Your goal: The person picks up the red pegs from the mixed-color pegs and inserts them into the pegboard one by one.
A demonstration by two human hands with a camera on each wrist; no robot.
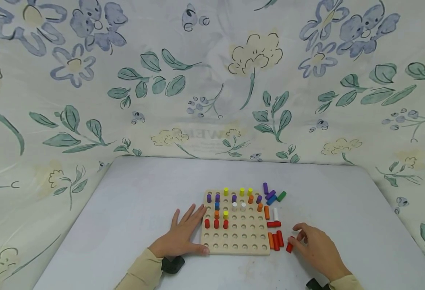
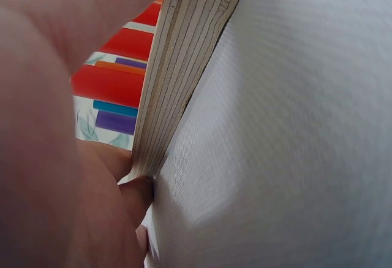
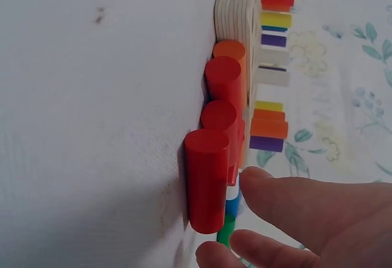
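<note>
A pale wooden peg board (image 1: 239, 235) with rows of round holes lies flat on the table. My left hand (image 1: 183, 235) rests at its left edge with fingers spread, the thumb at the near left corner; in the left wrist view, fingertips (image 2: 138, 194) meet the layered side. To the right of the board, my right hand (image 1: 317, 247) hovers over a lone red peg (image 1: 289, 246), its thumb tip right at the peg's far end. In the right wrist view, thumb and fingers stand apart beyond that red peg (image 3: 207, 182), which is not pinched between them.
Red, yellow, purple, orange, white and blue pegs stand in some holes. Beside the board's right edge lie several loose pegs: red ones (image 1: 276, 241), an orange (image 1: 266, 212), a white (image 1: 275, 214), a green (image 1: 281, 196), a blue and purple ones. A floral cloth (image 1: 212, 80) hangs behind the table.
</note>
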